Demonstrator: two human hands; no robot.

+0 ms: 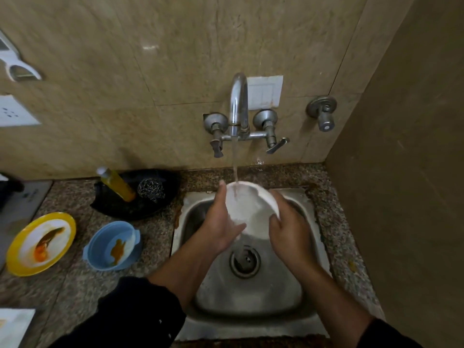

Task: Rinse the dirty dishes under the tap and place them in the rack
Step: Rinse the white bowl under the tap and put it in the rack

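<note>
A white bowl (251, 209) is tilted under the running tap (238, 104), over the steel sink (251, 292). Water falls into the bowl and spills down toward the drain (244, 261). My left hand (221, 222) grips the bowl's left rim, its thumb inside the bowl. My right hand (286, 227) holds the right rim. On the counter to the left stand a blue bowl (113, 244) and a yellow-rimmed plate (41, 243), both smeared with orange-brown food. No rack is in view.
A black tray (135, 194) behind the blue bowl holds a yellow soap bottle (118, 184) and a steel scrubber (150, 189). The speckled granite counter (75, 280) surrounds the sink. A side wall closes off the right. A spare wall valve (324, 111) sits right of the tap.
</note>
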